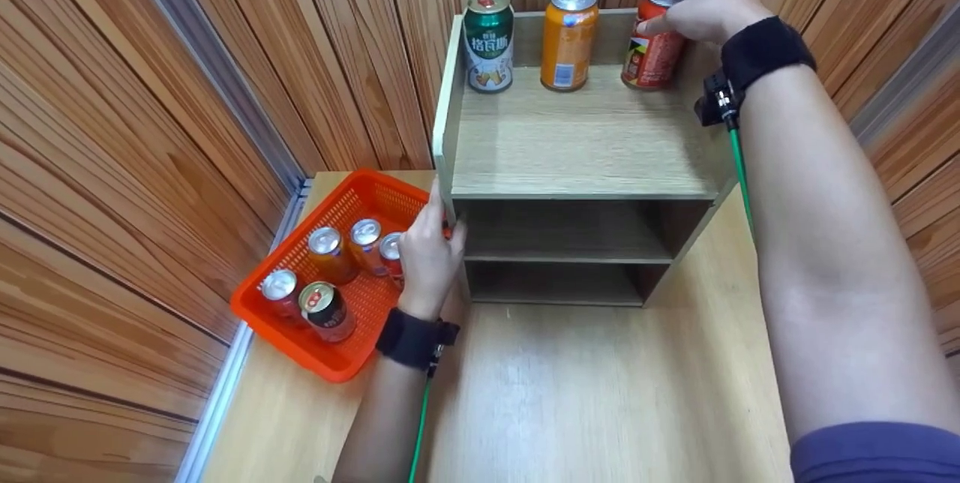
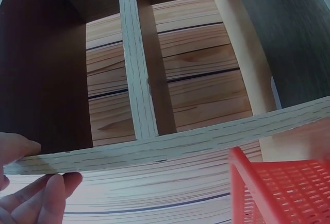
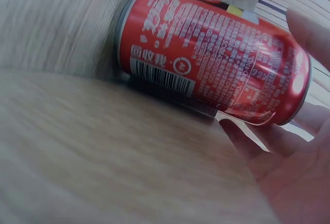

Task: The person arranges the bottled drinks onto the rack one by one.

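Observation:
A small wooden shelf (image 1: 585, 138) stands against the back wall. On its top board, at the right end, stands a red soda can (image 1: 651, 55), upright. My right hand (image 1: 709, 7) grips this can near its top; the can's printed side and barcode fill the right wrist view (image 3: 206, 54). My left hand (image 1: 431, 254) pinches the front edge of the shelf's left side panel (image 2: 206, 144), thumb on one face and fingers on the other. A green-and-white can (image 1: 489, 44) and an orange can (image 1: 570, 40) stand in the same row on the top board.
Left of the shelf, an orange plastic basket (image 1: 334, 370) holds several cans, among them a black-and-red can (image 1: 328, 314). The left forearm passes close to the basket's right side. Wood-slat walls (image 1: 225, 55) enclose the wooden table (image 1: 570, 393).

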`<control>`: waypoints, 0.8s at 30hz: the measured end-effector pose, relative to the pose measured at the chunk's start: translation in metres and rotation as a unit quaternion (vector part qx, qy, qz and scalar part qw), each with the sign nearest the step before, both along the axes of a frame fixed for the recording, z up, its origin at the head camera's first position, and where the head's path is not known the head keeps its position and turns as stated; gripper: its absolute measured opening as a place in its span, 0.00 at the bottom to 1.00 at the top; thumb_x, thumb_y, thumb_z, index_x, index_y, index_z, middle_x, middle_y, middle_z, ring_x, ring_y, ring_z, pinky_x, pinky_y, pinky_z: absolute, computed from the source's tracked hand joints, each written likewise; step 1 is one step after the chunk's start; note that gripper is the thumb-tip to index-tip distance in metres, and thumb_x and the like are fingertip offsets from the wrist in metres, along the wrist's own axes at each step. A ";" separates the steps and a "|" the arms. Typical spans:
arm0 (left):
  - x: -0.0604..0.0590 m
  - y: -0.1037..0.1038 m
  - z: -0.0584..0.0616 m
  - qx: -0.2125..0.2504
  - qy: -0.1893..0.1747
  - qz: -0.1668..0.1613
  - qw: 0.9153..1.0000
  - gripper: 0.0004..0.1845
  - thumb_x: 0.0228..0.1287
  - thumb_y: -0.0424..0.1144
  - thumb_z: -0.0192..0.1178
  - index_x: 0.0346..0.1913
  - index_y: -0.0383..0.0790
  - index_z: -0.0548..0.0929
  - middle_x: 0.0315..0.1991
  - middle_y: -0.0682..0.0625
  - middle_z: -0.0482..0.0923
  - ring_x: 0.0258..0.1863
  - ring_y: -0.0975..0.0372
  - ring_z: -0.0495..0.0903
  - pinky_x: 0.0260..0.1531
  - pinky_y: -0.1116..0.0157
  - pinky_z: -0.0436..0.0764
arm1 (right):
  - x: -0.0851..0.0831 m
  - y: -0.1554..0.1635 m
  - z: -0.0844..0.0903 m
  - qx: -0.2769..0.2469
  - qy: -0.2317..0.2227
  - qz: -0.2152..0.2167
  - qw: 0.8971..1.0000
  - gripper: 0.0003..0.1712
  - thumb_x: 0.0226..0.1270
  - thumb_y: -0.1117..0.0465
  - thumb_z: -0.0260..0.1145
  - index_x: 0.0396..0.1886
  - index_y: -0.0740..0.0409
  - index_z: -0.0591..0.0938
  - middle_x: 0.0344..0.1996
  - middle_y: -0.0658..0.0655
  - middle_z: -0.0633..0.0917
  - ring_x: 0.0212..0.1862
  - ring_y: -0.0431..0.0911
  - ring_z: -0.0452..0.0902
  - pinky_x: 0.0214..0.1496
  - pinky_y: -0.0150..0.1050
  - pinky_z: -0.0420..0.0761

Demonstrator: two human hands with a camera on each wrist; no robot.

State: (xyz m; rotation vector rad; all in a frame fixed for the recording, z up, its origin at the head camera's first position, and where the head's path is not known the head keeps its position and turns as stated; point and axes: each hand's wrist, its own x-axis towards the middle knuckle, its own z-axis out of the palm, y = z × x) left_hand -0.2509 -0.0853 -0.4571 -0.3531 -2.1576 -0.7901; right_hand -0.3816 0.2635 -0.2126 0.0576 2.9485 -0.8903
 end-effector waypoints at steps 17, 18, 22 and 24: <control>-0.024 0.004 -0.005 0.005 -0.006 -0.002 1.000 0.33 0.57 0.30 0.67 0.67 0.32 0.70 0.44 0.39 0.83 0.33 0.48 0.84 0.35 0.56 0.84 | 0.034 -0.011 0.009 -0.046 0.117 -0.006 0.992 0.50 0.63 0.36 0.61 0.79 0.41 0.49 0.76 0.51 0.52 0.75 0.49 0.46 0.73 0.49 0.52; -0.025 0.005 -0.005 0.004 -0.006 -0.003 1.000 0.34 0.57 0.30 0.67 0.67 0.32 0.70 0.43 0.39 0.83 0.33 0.48 0.84 0.34 0.55 0.84 | 0.037 -0.011 0.011 -0.044 0.125 -0.008 0.991 0.50 0.64 0.36 0.61 0.79 0.42 0.49 0.76 0.50 0.52 0.75 0.48 0.45 0.73 0.49 0.51; -0.029 0.003 -0.006 0.008 -0.009 -0.004 1.000 0.34 0.57 0.31 0.67 0.68 0.33 0.69 0.43 0.39 0.83 0.32 0.48 0.84 0.34 0.55 0.84 | 0.052 -0.015 0.017 -0.042 0.160 -0.014 0.986 0.49 0.63 0.35 0.62 0.78 0.38 0.49 0.76 0.49 0.53 0.75 0.44 0.44 0.74 0.46 0.48; -0.030 0.001 -0.005 0.008 -0.011 -0.002 1.000 0.35 0.57 0.31 0.67 0.69 0.34 0.68 0.43 0.39 0.83 0.32 0.48 0.84 0.34 0.55 0.84 | 0.061 -0.016 0.018 -0.040 0.179 -0.017 0.983 0.49 0.62 0.35 0.62 0.78 0.36 0.51 0.75 0.48 0.55 0.75 0.43 0.45 0.74 0.44 0.48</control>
